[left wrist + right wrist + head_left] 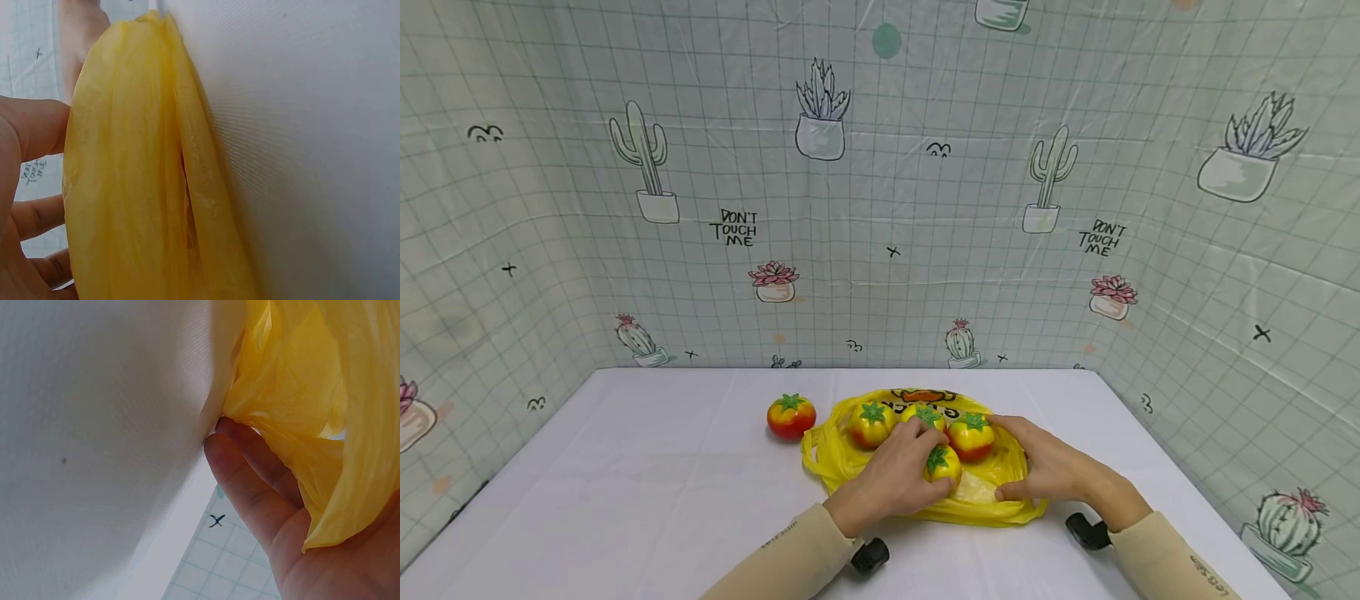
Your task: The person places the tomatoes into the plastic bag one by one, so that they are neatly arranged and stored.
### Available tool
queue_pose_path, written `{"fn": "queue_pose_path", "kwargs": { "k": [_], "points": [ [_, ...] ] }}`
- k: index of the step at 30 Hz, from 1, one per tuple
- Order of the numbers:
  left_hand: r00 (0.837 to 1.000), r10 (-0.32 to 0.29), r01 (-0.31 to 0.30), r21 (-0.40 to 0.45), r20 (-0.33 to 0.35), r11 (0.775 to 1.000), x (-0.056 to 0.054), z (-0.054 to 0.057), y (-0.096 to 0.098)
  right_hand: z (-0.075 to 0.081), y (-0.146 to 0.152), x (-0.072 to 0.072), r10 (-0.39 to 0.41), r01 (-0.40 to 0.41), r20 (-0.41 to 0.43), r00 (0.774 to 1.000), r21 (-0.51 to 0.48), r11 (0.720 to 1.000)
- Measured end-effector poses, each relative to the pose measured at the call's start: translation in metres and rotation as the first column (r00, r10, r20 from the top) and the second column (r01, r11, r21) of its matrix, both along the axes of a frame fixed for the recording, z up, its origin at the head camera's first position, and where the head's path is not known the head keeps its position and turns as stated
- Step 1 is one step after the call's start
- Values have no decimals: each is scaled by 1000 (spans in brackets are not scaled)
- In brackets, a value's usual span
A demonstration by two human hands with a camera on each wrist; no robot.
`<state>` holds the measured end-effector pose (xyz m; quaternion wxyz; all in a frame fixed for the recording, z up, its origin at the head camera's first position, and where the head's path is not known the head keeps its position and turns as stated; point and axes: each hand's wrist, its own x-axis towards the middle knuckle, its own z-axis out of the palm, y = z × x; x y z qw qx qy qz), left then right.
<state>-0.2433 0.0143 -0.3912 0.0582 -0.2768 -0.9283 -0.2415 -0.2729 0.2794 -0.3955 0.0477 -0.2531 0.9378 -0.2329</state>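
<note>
A yellow plastic bag lies spread on the table with its mouth open, and several red-and-yellow tomatoes sit in it. My left hand reaches over the front rim, fingers and thumb around the front tomato. Behind that hand are a left tomato and a partly covered middle one. My right hand rests at the bag's right edge, thumb and fingers spread, close to the right tomato. In the right wrist view its straight fingers lie along the outside of the plastic.
One more tomato stands on the white tablecloth, left of the bag. A grid-patterned curtain with cactus prints encloses the table at the back and sides. Black wrist cameras sit under both wrists.
</note>
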Motion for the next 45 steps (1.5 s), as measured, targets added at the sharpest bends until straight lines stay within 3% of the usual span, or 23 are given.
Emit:
{"fn": "queue_pose_path", "kwargs": {
  "k": [22,28,38,45],
  "points": [
    [1000,-15,15,31,-14,999,10,10,-18,0,-1,0,-15,15,3,1000,19,1000],
    [998,-21,22,27,-51,999,14,13,-28,1,-1,0,-15,15,7,1000,17,1000],
    [999,9,-8,36,-39,999,20,14,-57,2,0,-1,1,-1,-18,1000,26,1000],
    [992,39,-34,46,-120,998,20,13,-80,0,-1,0,-10,10,-3,1000,23,1000]
  ]
}}
